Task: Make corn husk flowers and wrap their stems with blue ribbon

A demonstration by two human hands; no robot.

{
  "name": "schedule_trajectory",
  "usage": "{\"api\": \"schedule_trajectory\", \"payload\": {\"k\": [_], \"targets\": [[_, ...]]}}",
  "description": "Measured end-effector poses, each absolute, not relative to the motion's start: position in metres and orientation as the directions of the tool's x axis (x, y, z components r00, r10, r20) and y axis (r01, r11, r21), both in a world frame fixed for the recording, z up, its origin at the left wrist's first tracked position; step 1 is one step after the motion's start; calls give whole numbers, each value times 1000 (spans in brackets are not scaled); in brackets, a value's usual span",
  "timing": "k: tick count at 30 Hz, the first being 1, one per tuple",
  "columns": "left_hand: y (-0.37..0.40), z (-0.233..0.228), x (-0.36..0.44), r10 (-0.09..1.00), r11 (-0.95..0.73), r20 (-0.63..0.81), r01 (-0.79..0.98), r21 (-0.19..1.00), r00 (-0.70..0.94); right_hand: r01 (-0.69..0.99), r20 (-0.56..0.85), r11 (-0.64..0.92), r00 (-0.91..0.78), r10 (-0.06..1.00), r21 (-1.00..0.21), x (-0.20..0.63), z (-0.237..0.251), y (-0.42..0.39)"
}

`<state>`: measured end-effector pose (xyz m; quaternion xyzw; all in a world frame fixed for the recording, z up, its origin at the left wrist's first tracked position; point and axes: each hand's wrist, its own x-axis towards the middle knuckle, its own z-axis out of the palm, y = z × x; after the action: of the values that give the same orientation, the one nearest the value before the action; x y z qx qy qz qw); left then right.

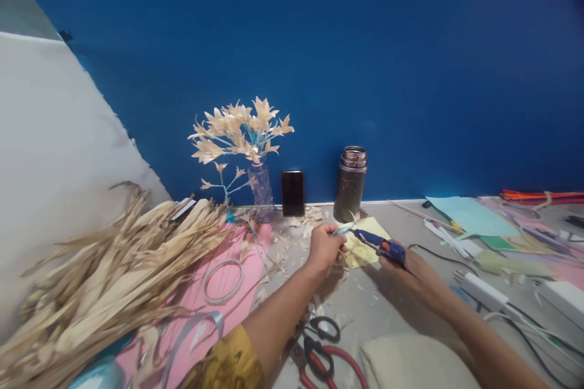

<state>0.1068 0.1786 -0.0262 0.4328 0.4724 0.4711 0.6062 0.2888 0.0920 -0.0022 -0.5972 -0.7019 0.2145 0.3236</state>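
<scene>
Two hands gluing a pale strip

A blue glue gun [381,246] is being gripped by the right hand [413,267], nozzle aimed left. A pale strip [343,229] is being pinched by the left hand [325,248] over yellow paper [365,252] shielding the bench [392,310].

Two scissors [319,349], one flask [350,183], perhaps one phone [292,193].
</scene>
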Motion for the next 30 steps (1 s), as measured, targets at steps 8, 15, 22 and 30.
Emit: {"api": "schedule_trajectory", "payload": {"k": [8,15,22,30], "targets": [[179,-25,106,969,230,-203,-212,950,142,729,181,184,-83,980,-659,289,-1,90],[181,-28,106,947,297,-250,-256,920,199,744,180,195,-102,978,-639,291,-3,90],[183,-29,106,936,328,-273,-271,905,222,736,167,188,-104,981,-650,289,-1,90],[182,-29,104,940,319,-266,-278,906,213,744,182,188,-91,979,-641,291,0,89]]}}
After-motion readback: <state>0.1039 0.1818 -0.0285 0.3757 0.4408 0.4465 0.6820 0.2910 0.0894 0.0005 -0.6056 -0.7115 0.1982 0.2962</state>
